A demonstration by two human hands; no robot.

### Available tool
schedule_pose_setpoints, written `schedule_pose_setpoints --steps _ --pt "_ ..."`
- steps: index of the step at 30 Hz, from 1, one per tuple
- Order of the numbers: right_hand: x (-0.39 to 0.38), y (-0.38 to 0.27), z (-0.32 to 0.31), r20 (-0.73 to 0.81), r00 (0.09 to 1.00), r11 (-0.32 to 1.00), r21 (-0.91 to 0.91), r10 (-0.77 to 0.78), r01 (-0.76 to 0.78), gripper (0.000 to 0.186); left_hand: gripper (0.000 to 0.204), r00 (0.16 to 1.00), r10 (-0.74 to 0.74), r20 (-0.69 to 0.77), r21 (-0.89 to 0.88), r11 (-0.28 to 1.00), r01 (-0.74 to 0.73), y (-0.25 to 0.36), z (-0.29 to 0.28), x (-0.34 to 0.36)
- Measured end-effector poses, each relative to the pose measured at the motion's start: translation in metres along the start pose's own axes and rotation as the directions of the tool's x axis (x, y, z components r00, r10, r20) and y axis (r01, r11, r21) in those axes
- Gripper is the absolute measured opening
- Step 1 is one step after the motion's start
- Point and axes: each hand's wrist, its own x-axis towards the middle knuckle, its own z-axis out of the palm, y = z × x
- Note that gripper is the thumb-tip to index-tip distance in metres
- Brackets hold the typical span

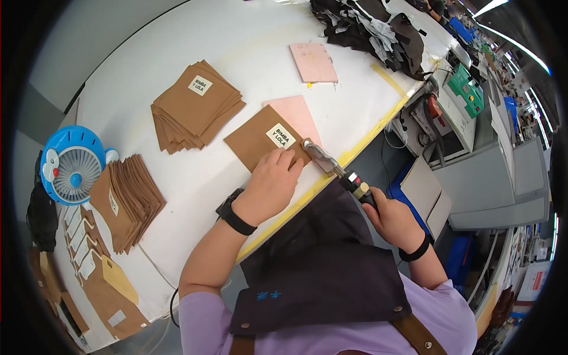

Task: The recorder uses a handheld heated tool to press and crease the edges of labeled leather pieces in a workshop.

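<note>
A brown fabric panel (251,137) with a white printed label (280,136) lies at a slant near the table's front edge. My left hand (275,180) rests on its lower part, fingers stretched out and pressing it flat. In my right hand (391,218) is a black-handled tool (361,188) with a long metal head, gripped round the handle. The metal head (319,157) touches the panel's right corner. Partly beneath the panel, a pink sheet (293,112) sticks out.
A stack of brown labelled panels (198,103) lies behind; another stack (133,201) stands left, beside a blue fan (76,163). Farther back are a pink pad (313,63) and a dark fabric heap (384,35). Yellow tape (284,208) lines the table edge. A green box (465,90) sits right.
</note>
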Motion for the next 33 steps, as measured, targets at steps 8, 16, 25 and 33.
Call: schedule_pose_setpoints --steps 8,16,25,33 --pt "0.113 -0.025 0.012 -0.131 0.975 0.983 -0.028 -0.182 0.18 0.031 0.045 0.999 0.028 -0.022 -0.021 0.999 -0.028 0.002 0.003 0.0" --pt "0.109 -0.027 0.011 -0.116 0.977 0.983 -0.059 -0.181 0.175 0.034 0.047 1.0 0.009 -0.03 -0.032 0.999 -0.01 0.002 0.001 0.0" --pt "0.13 -0.023 0.024 -0.175 0.958 0.974 -0.075 -0.226 0.215 0.032 0.046 1.0 0.018 -0.017 -0.024 1.0 -0.018 0.004 0.001 0.003" --pt "0.024 -0.003 0.01 -0.066 0.994 0.995 -0.058 -0.089 0.085 0.031 0.046 1.0 0.01 0.004 -0.009 1.0 -0.01 0.001 0.001 0.001"
